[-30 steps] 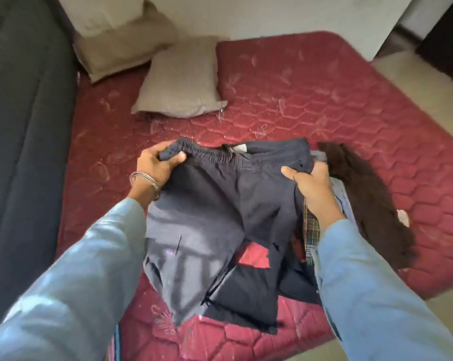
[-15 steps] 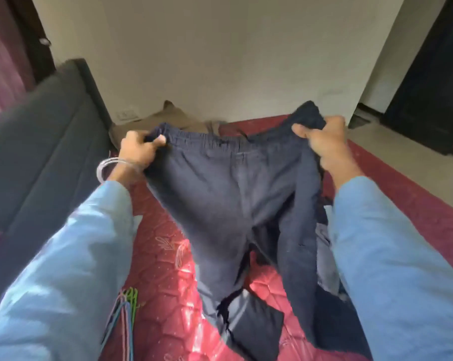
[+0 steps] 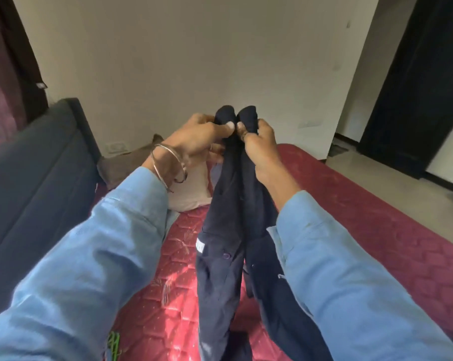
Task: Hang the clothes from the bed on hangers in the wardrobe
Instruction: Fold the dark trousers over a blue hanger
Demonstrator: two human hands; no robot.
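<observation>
A pair of dark navy trousers (image 3: 228,230) hangs folded lengthwise in front of me, above the red mattress (image 3: 350,204). My left hand (image 3: 196,136) and my right hand (image 3: 259,144) pinch the two ends of the waistband side by side at the top, thumbs touching. The legs drop down between my blue sleeves to the bed. A white label shows on the cloth near the middle. A few coloured hangers (image 3: 113,345) peek out at the bottom left. The wardrobe is outside the view.
A dark grey headboard (image 3: 37,183) runs along the left. Two pillows (image 3: 189,188) lie at the bed's far end against a plain wall. A dark door (image 3: 415,82) stands at the right, with tiled floor beside the bed.
Both hands lifted the trousers off the bed, held the waistband spread wide, then came together so the waistband is folded in half. My view tilted upward.
</observation>
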